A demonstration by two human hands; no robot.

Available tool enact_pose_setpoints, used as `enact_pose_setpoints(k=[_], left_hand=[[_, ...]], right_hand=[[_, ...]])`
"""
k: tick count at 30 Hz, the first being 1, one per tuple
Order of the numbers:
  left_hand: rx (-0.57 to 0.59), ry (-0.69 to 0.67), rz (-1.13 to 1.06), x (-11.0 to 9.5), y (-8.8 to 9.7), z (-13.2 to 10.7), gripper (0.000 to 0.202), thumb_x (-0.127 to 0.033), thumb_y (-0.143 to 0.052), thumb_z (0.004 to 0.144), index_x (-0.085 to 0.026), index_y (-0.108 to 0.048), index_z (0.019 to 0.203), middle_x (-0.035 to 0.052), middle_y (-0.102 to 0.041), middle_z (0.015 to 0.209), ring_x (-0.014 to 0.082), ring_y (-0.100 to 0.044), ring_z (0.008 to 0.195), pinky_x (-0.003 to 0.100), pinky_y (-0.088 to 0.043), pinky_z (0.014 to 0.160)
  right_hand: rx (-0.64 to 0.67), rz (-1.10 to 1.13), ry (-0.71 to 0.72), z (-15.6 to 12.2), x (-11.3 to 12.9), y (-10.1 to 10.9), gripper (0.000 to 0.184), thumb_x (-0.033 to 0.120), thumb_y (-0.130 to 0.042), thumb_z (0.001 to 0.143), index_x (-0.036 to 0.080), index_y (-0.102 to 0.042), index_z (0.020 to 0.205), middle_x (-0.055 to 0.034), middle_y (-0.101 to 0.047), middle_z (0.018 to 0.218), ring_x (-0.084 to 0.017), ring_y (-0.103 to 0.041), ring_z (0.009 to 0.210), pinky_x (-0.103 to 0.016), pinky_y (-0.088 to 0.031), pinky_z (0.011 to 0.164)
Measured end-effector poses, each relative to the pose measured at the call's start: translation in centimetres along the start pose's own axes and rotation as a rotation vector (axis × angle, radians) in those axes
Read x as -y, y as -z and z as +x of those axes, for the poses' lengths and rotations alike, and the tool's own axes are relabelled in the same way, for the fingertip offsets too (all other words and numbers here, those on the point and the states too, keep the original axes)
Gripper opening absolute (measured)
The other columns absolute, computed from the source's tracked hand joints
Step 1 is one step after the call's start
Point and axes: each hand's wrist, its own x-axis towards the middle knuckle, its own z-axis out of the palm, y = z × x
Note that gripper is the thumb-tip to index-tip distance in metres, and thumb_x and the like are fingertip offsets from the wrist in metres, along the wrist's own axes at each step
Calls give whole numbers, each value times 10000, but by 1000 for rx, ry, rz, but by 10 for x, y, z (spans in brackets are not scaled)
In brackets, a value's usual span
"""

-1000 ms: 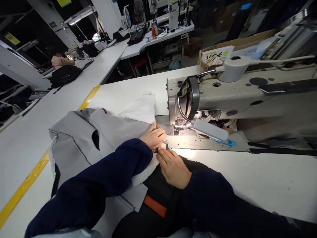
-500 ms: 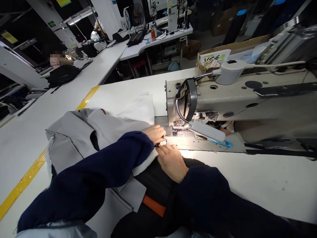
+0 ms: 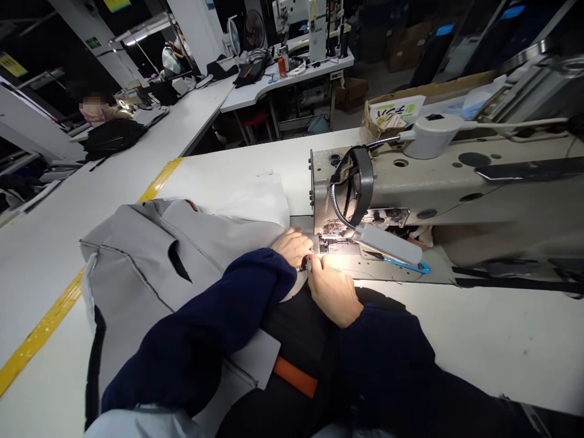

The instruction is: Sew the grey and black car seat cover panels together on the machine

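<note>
A grey garment with a black lining and an orange tab lies spread on the white table in front of a sewing machine. My left hand rests curled on the fabric right beside the presser foot. My right hand lies on the black part of the garment, its fingertips pinched on the fabric edge close to the needle. The two hands nearly touch. The machine's lamp lights the spot.
A white fabric piece lies behind the garment. A yellow tape stripe runs along the table at left. A cardboard box stands behind the machine. Another person sits at a far bench, upper left.
Both hands have slid the fabric edge closer to the presser foot. My right hand moved forward and its fingers closed onto the edge.
</note>
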Motion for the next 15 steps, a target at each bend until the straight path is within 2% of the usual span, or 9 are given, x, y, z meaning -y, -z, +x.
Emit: enact_pose_setpoints(k=[2,6,8,11,15], left_hand=[[16,8,-30,4,2,2,250,-316,-446,938,-150,-628,901,47,-648,856,187,-557,873,377,-278,1042],[11,21,-33,12,12,-9,243,-379,-478,936,-222,-608,1068,23,-646,1035,208,-538,997,481,-115,1118],[-8,30,-21,13,17,-16,263,-362,-474,939,-230,-573,1145,31,-617,1137,214,-512,1056,489,-83,1126],[-3,72,9,9,18,-19,256,-308,-441,947,-189,-572,1131,52,-615,1129,216,-510,1033,451,-162,1100],[-10,136,26,1,12,-8,255,-275,-400,947,-147,-620,945,79,-643,962,233,-529,944,435,-291,964]], right_hand=[[47,-118,44,6,-3,-4,374,215,-369,922,154,-468,1278,-99,-574,908,-160,-569,526,-273,-311,450],[65,-207,159,10,-8,-10,421,142,-364,892,128,-471,1298,-128,-591,910,-185,-612,571,-263,-318,453],[59,-195,175,10,-10,-11,415,136,-360,889,124,-485,1284,-133,-604,913,-191,-623,583,-262,-316,449],[44,-149,158,11,-12,-14,431,135,-374,875,125,-475,1293,-116,-633,880,-195,-628,566,-265,-320,449],[42,-102,173,16,-19,-16,546,114,-408,830,134,-401,1376,-75,-653,724,-217,-637,562,-271,-331,471]])
